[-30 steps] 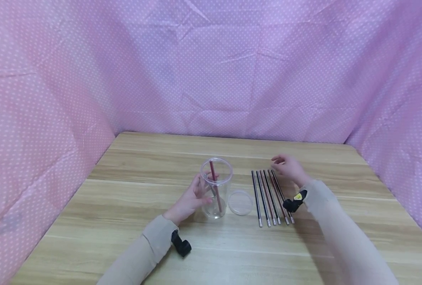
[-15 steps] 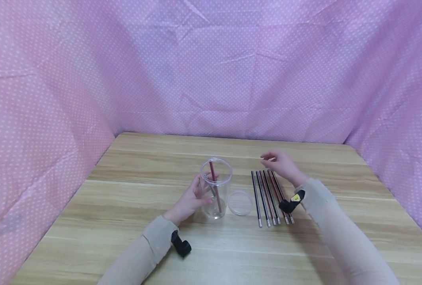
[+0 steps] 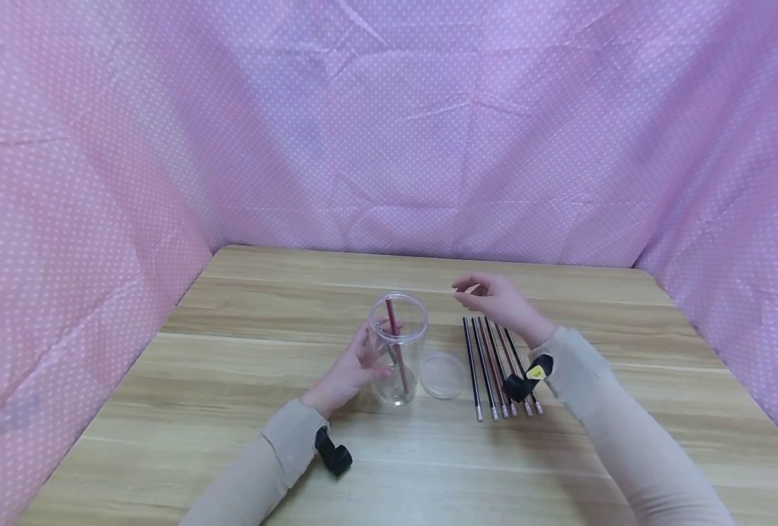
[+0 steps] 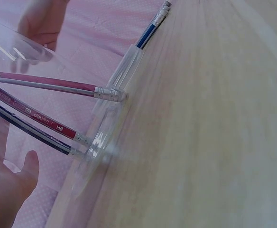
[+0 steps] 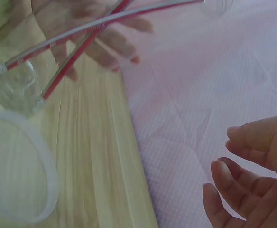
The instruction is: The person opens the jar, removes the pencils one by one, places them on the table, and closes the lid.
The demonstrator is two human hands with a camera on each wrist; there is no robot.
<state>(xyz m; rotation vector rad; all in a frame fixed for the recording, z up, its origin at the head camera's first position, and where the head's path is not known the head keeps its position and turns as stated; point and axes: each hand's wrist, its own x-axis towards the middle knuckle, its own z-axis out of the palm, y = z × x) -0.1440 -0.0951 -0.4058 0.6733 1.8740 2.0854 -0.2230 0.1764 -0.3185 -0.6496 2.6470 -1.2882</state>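
A clear plastic jar (image 3: 398, 365) stands upright on the table, with my left hand (image 3: 352, 369) curled round its left side. Inside the jar lean red and dark pencils (image 4: 48, 118), eraser ends down in the left wrist view. My right hand (image 3: 494, 299) is raised above the far ends of a row of pencils (image 3: 487, 365). Its fingers are loosely bent and hold nothing, as the right wrist view shows. Between jar and row lies a round clear lid (image 3: 443, 375). The right wrist partly hides the row.
The wooden table (image 3: 244, 329) carries everything. Pink dotted cloth (image 3: 395, 146) hangs behind it and at both sides. Each wrist wears a small black camera (image 3: 336, 456).
My right hand has moved left and slightly away from me, over the far ends of the row of pencils. The left hand, jar and lid have stayed in place.
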